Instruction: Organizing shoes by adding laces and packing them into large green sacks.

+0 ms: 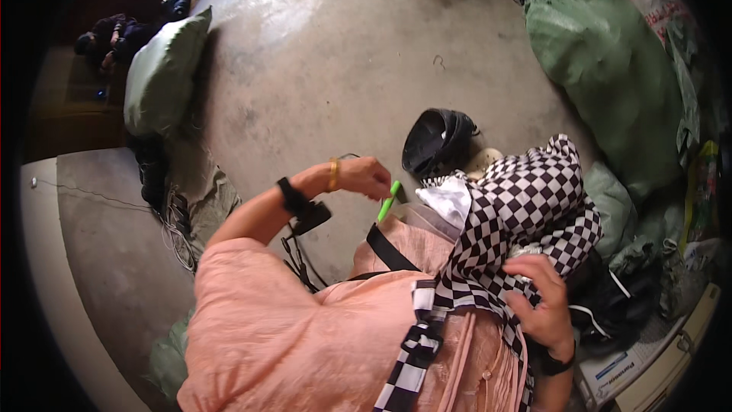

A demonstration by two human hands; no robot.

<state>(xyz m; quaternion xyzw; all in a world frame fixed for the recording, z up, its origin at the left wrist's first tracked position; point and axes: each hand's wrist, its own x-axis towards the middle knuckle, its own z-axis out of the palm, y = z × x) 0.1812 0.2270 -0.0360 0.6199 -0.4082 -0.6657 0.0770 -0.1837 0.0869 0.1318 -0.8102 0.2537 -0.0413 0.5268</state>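
Note:
A black-and-white checkered cloth (526,191) lies bunched over my lap, with a white inner piece (448,200) showing at its left edge. My right hand (543,301) is over the cloth's near right side, thumb and fingers apart and curved, beside a small shiny patch. My left hand (366,177) is raised left of the cloth with its fingers curled together; what they hold, if anything, is too small to make out. Just beyond those fingertips a bright green stick-like handle (389,201) slants up beside my lap. A checkered strap (408,351) with a bow runs down my front.
A black open bag or bin (437,141) stands on the concrete floor ahead. Large green sacks (610,69) fill the right side, with a white carton (625,366) lower right. Another stuffed sack (168,72) leans at far left, near other people. Loose cords (179,236) lie at left.

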